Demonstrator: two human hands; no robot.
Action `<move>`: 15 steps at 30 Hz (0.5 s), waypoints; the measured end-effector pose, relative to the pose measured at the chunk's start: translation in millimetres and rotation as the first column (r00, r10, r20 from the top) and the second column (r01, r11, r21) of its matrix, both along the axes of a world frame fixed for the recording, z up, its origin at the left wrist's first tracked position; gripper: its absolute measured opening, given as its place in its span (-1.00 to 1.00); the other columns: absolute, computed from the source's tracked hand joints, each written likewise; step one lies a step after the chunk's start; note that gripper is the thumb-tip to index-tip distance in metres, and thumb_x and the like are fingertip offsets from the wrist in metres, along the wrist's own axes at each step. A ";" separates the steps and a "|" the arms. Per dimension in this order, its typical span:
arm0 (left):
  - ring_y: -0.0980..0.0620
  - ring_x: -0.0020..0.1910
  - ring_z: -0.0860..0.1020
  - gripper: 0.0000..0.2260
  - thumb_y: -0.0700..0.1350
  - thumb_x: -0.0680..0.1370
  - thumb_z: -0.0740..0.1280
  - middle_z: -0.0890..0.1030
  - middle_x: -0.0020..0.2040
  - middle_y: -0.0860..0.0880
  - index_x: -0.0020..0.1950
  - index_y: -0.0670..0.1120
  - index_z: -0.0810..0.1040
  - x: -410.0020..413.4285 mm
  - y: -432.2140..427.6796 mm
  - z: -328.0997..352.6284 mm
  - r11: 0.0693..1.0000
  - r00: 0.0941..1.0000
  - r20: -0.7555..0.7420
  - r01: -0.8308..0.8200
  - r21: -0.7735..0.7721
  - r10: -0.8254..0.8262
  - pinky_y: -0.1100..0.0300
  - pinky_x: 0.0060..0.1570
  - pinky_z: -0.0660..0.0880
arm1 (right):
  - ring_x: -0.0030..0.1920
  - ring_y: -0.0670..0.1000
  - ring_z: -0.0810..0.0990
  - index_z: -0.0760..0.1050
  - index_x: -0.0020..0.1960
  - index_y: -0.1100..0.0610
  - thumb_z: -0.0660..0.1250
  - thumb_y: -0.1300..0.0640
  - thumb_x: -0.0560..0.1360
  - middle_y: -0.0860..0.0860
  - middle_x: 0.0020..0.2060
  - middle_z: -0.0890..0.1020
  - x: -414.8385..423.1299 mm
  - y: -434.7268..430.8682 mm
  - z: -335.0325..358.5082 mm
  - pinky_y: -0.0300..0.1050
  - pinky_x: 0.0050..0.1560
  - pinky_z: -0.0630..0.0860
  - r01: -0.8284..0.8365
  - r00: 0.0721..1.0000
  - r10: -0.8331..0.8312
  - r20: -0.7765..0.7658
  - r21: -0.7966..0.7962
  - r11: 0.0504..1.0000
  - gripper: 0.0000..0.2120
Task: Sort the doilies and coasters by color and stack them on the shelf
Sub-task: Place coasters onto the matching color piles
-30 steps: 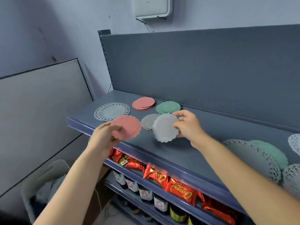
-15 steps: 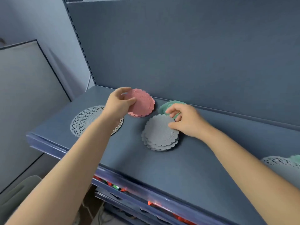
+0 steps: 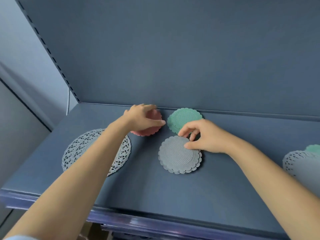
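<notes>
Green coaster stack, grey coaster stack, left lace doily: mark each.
green coaster stack (image 3: 185, 117), head view, centre of top coaster.
grey coaster stack (image 3: 178, 155), head view, ribbed centre.
lace doily (image 3: 73, 149), head view, left lace rim.

Both bare forearms reach from the near side toward the far side. The left hand (image 3: 143, 118) arches palm down, its fingers and thumb curled round the pink coasters (image 3: 147, 132). Just to its right, the right hand (image 3: 205, 138) pinches the far edge of the grey coasters (image 3: 178, 157), thumb on top.
</notes>
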State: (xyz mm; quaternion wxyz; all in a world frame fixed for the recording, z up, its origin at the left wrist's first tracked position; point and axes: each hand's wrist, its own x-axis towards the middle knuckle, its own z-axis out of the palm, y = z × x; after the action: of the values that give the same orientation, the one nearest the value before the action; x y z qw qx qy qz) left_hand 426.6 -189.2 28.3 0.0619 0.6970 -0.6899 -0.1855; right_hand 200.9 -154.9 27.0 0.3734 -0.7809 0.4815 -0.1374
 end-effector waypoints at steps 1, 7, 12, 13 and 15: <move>-0.09 0.37 0.29 -0.22 0.43 0.21 0.28 0.42 0.31 0.03 0.38 0.18 0.36 2.2 -0.9 -1.0 0.999 0.999 0.012 0.033 0.009 -0.033 -0.07 0.36 0.26 | -0.18 -0.07 0.54 0.56 0.06 0.01 0.46 0.28 0.38 -0.10 -0.07 0.59 1.6 1.4 -0.1 -0.31 -0.11 0.50 0.024 1.000 -0.024 -0.007 0.003 1.000 -0.69; -0.09 0.27 0.23 -0.07 0.52 0.06 0.32 0.27 0.06 0.03 0.37 0.15 0.37 18.9 -2.7 -4.5 0.991 0.992 0.011 0.125 -0.047 -0.125 -0.03 0.33 0.28 | -0.16 -0.19 0.52 0.58 0.15 0.03 0.42 0.16 0.42 -0.15 -0.07 0.58 14.4 13.4 -7.9 -0.33 -0.07 0.43 0.185 0.979 -0.189 -0.074 -0.050 0.981 -0.69; -0.12 0.31 0.26 -0.32 0.42 0.33 0.30 0.36 0.22 -0.07 0.31 0.04 0.43 23.4 1.3 -6.3 0.976 0.981 0.109 0.175 -0.129 -0.161 -0.02 0.30 0.29 | -0.07 -0.12 0.54 0.59 0.07 0.00 0.43 0.02 0.43 -0.14 -0.05 0.59 16.7 30.0 -17.0 -0.34 -0.09 0.41 0.350 0.934 -0.356 -0.032 -0.117 0.929 -0.78; -0.13 0.31 0.27 -0.34 0.41 0.38 0.26 0.38 0.25 -0.08 0.31 0.01 0.43 21.6 2.6 -5.8 0.967 0.973 0.153 0.197 -0.162 -0.172 -0.03 0.28 0.28 | -0.05 -0.11 0.55 0.58 0.08 0.01 0.42 0.01 0.44 -0.13 -0.02 0.60 16.5 34.2 -18.2 -0.33 -0.06 0.43 0.380 0.923 -0.385 -0.016 -0.122 0.917 -0.77; -0.15 0.31 0.30 -0.38 0.37 0.46 0.18 0.41 0.28 -0.10 0.32 -0.05 0.41 15.0 4.6 -2.1 0.945 0.958 0.210 0.243 -0.220 -0.197 -0.04 0.26 0.28 | -0.01 -0.11 0.58 0.56 0.13 0.03 0.39 0.02 0.47 -0.08 0.04 0.61 14.4 42.6 -18.9 -0.24 0.03 0.49 0.426 0.903 -0.429 0.008 -0.122 0.896 -0.75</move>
State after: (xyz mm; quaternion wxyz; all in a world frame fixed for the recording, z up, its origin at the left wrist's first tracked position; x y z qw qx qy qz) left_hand 441.6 -184.6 26.2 0.0616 0.6166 -0.7839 -0.0397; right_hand 215.3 -112.3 8.1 0.2815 -0.6787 0.6355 -0.2374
